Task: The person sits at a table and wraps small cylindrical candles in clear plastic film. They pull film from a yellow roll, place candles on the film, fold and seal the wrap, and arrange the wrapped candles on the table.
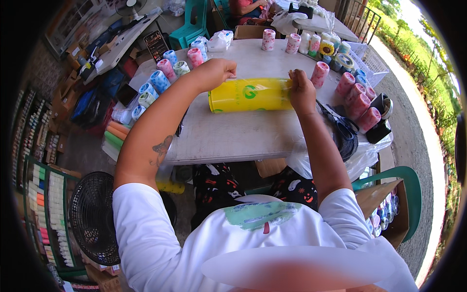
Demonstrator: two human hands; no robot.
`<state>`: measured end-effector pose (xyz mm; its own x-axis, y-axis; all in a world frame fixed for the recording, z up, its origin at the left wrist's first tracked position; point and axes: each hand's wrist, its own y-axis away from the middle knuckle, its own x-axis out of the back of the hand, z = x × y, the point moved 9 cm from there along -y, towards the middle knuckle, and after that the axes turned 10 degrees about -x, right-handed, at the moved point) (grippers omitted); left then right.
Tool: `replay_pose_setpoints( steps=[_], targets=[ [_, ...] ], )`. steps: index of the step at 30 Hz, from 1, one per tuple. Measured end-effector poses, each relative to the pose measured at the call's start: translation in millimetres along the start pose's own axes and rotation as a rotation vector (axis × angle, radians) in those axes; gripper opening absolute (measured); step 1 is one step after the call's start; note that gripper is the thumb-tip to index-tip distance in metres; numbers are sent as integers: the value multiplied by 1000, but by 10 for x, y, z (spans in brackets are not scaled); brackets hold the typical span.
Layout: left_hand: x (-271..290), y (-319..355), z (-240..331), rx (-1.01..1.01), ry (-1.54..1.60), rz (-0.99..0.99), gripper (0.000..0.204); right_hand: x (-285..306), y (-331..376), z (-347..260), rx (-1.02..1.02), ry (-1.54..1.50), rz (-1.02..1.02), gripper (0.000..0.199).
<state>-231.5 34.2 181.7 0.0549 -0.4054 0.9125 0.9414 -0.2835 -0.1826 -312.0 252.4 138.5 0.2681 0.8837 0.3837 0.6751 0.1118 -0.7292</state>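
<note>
A wide yellow roll of cling film [250,96] with green print lies crosswise on the pale table in front of me. My left hand [218,74] is closed in a pinch at the roll's upper left edge, where a bit of clear film shows at the fingertips. At the roll's right end my right hand [302,92] is closed too, its fingers gripping along the upper edge. What lies inside the right fingers is hidden. Pink and white patterned candles [319,74] stand just beyond my right hand. Blue and white ones [159,81] are lined up left of my left forearm.
Scissors [340,121] lie on dark cloth at the table's right. Along the far side stand a white pack [220,41], more candles and a tape roll [345,60]. A phone [156,46] leans at the far left. A black fan [95,219] stands on the floor left. Another person [248,9] sits beyond.
</note>
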Motion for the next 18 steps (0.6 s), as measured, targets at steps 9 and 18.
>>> replay_pose_setpoints(
  steps=[9,18],
  targets=[
    [388,-576,-439,93,-404,159,17,-669,-922,470,-283,39,-73,9],
    [1343,-653,-155,69,-536,433,17,-476,-1946,320,-422,-360,-212,19]
  ],
)
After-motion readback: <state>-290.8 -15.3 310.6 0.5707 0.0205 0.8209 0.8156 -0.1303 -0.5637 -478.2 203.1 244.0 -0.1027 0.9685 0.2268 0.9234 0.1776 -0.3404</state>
